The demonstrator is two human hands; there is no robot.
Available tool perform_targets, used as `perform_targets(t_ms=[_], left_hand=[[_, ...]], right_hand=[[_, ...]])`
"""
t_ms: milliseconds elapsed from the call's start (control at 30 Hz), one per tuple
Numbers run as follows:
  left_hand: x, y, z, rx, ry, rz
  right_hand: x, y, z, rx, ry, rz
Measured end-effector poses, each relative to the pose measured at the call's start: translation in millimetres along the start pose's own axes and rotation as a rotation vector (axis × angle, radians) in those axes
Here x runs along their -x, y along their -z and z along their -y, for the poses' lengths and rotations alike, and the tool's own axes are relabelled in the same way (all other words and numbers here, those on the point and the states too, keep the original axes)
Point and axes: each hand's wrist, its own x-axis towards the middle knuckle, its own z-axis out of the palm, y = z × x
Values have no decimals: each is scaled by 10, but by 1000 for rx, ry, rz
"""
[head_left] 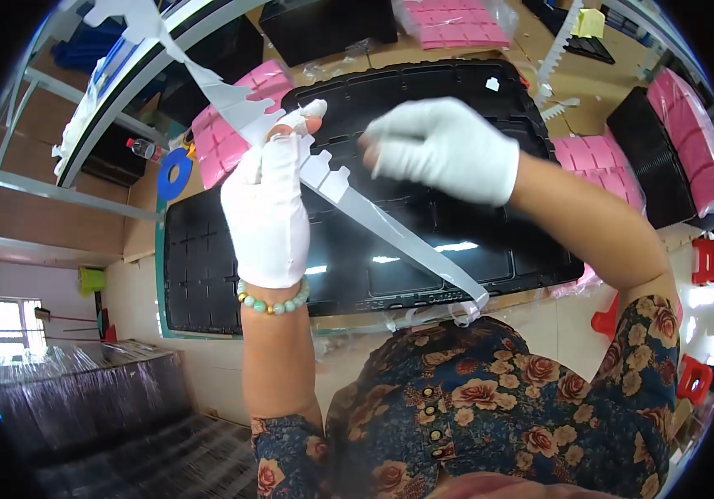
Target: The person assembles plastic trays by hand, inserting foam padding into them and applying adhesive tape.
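Observation:
My left hand (pixel 271 208), in a white glove with bare fingertips, is closed on a long whitish strip (pixel 399 234) with tabs along one edge. The strip runs from the upper left, through my fingers, down to a curled end near my shirt. My right hand (pixel 448 150), gloved the same way, is raised to the right of the strip and apart from it. Its fingers are curled and pinched; anything between the fingertips is too small to make out. Below both hands lie large black molded plastic trays (pixel 199 274). A small white tab (pixel 493 84) lies on the far tray part.
Pink padded packs (pixel 457 23) lie at the back, with more at both sides. A blue tape roll (pixel 175 175) and a bottle (pixel 144 149) stand at the left by a metal frame (pixel 66 194). Red stools (pixel 708 261) are at the right; wrapped black stacks (pixel 91 399) stand lower left.

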Motion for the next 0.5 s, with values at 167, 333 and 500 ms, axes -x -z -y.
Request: perform_targets(t_ms=[167, 333, 500], left_hand=[[72, 35, -12, 15, -36, -33], [125, 207, -42, 56, -35, -91], [142, 281, -90, -35, -44, -114]], right_hand=[[35, -318, 232, -261, -186, 29], [-146, -278, 319, -100, 160, -209], [-1141, 162, -284, 653, 139, -10]])
